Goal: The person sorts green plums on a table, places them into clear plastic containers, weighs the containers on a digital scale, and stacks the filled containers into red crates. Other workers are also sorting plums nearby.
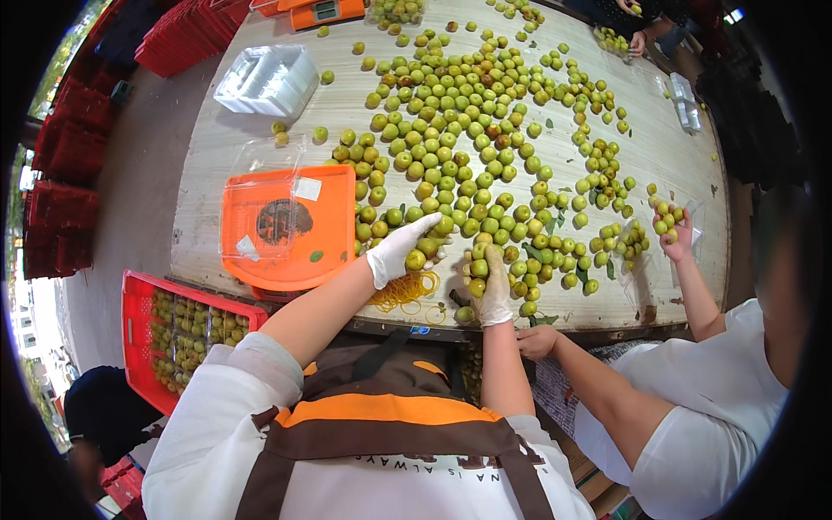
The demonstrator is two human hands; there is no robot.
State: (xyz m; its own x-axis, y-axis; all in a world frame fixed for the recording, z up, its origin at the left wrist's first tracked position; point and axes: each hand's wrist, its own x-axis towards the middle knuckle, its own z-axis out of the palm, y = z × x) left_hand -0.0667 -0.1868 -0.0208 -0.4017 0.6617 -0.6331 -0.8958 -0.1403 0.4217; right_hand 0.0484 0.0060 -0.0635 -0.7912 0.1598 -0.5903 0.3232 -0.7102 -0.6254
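Observation:
Loose green-yellow fruits, which look like jujubes (448, 101), are spread over the pale tabletop (201, 162). My left hand (396, 253), in a white glove, cups several jujubes (426, 247) near the table's front edge. Just to its right, my gloved right hand (498, 283) has its fingers curled around several more jujubes (479, 268). A tangle of yellow rubber bands (404, 294) lies below my left hand. Left of that hand stands an orange scale (335, 214), with an open clear plastic clamshell box (263, 211) on its platform.
Nested clear plastic boxes (266, 81) stand at the back left. A red crate (133, 331) with packed fruit is by my left elbow. Close on my right, a co-worker's raised hand (679, 239) holds fruits. Another person's hand (638, 44) is at the far right.

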